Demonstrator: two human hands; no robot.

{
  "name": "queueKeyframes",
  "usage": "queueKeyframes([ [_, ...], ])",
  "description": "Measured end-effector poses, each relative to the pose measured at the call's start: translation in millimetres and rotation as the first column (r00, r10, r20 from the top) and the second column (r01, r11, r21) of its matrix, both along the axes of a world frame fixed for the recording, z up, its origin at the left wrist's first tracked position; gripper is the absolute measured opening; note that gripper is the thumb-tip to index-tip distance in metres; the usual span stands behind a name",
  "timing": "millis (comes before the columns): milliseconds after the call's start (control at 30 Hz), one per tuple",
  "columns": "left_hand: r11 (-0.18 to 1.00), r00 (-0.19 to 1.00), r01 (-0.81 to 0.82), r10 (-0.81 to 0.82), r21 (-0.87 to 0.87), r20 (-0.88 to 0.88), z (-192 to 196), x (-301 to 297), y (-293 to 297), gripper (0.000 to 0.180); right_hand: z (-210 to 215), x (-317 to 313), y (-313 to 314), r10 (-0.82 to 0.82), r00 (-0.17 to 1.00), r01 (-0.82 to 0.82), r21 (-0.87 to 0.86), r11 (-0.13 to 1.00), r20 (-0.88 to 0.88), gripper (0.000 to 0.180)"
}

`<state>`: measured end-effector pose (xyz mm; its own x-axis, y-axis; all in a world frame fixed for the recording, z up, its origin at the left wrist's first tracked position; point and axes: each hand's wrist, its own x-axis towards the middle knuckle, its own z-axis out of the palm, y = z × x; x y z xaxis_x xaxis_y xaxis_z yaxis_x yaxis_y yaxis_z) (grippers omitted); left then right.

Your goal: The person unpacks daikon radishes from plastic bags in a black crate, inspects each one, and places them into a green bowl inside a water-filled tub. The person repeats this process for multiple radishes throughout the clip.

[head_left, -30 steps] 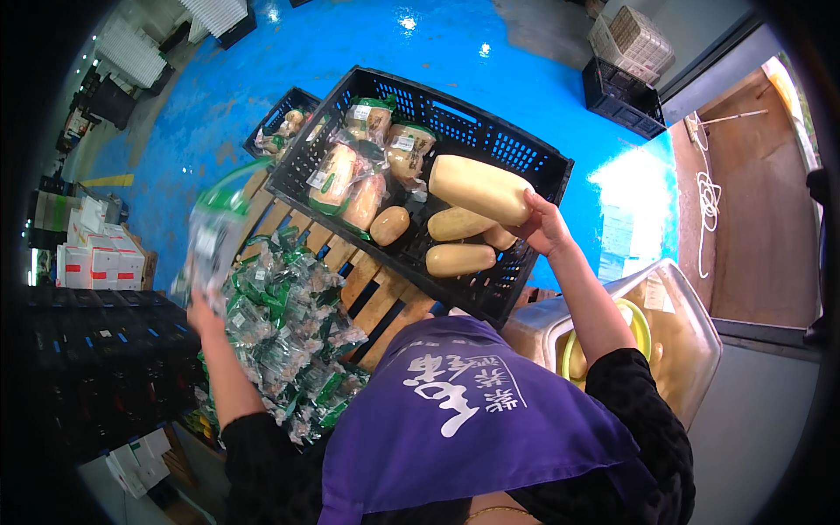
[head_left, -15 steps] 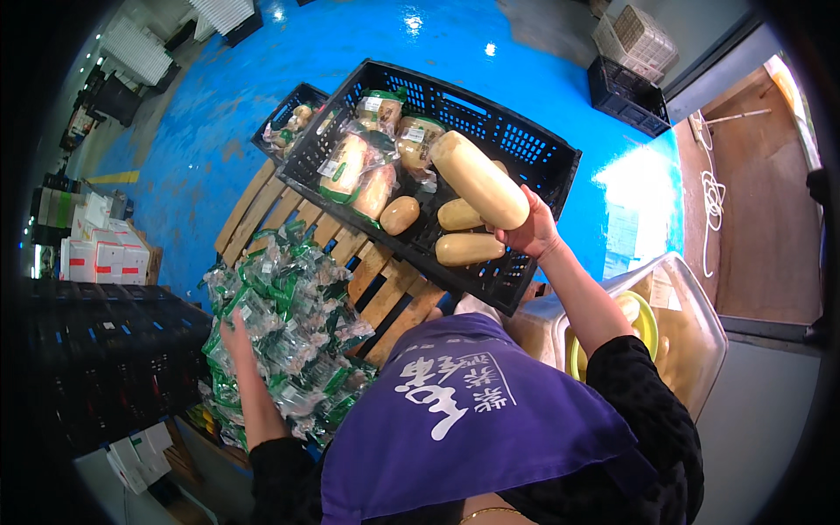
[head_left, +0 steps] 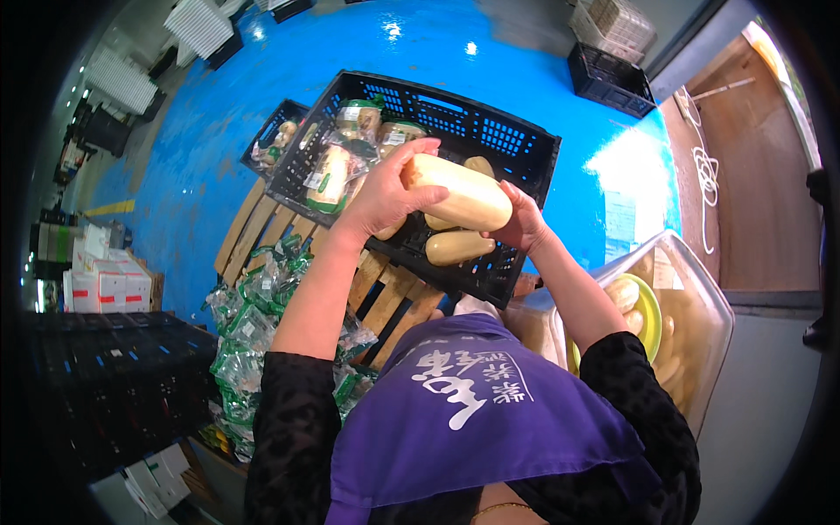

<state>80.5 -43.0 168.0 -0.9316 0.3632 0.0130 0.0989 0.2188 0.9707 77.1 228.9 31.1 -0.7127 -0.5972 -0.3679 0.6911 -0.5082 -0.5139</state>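
A thick, pale yellow lotus root section (head_left: 459, 191) is held level above a black plastic crate (head_left: 516, 131). My left hand (head_left: 385, 192) is closed round its left end, thumb on the near side. My right hand (head_left: 525, 223) grips the other end. Below it in the crate lie loose lotus root sections, one (head_left: 459, 248) close to the near wall and others partly hidden. Clear, green-trimmed bags of lotus root (head_left: 331, 179) fill the crate's left part, some of them behind my left hand.
Left of my apron is a heap of clear and green plastic bags (head_left: 245, 341) beside a wooden pallet (head_left: 407, 302). To my right stands a translucent tub (head_left: 700, 350) with a yellow-green basin (head_left: 649, 324) and more roots. A smaller black crate (head_left: 284, 122) adjoins the big one.
My left hand has left the bag heap and come up to the lotus root, closing on its left end. The root has dropped slightly and turned closer to level; my right hand still holds it.
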Motion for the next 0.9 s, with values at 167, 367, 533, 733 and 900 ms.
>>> queueKeyframes([
  [167, 0.973, 0.988, -0.091, 0.061, 0.213, 0.144, -25.8, 2.0, -2.1, 0.044, 9.1, 1.2, 1.8, 0.016, 0.999, -0.015, 0.032, 0.999, -0.046, 0.058],
  [367, 0.924, 0.975, -0.039, -0.048, 0.381, 0.216, -34.2, 2.6, -15.7, 0.035, -1.8, -5.9, -1.1, 0.011, 1.000, -0.011, 0.012, 1.000, -0.026, 0.058],
  [533, 0.936, 0.976, -0.029, -0.049, 0.352, 0.211, -23.6, 10.7, -19.4, 0.039, 4.6, -12.4, -9.4, 0.020, 1.000, -0.020, 0.029, 0.999, 0.013, 0.057],
  [733, 0.964, 0.985, -0.008, -0.038, 0.264, 0.169, -22.5, 6.3, -23.2, 0.048, 4.4, -24.4, -13.4, 0.128, 0.986, -0.122, -0.059, 0.991, 0.106, 0.070],
  [900, 0.906, 0.899, -0.313, 0.186, 0.285, 0.396, -43.3, 0.2, -29.5, 0.048, 17.8, -30.2, -20.1, 0.140, 0.990, -0.138, 0.080, 0.987, -0.027, 0.076],
])
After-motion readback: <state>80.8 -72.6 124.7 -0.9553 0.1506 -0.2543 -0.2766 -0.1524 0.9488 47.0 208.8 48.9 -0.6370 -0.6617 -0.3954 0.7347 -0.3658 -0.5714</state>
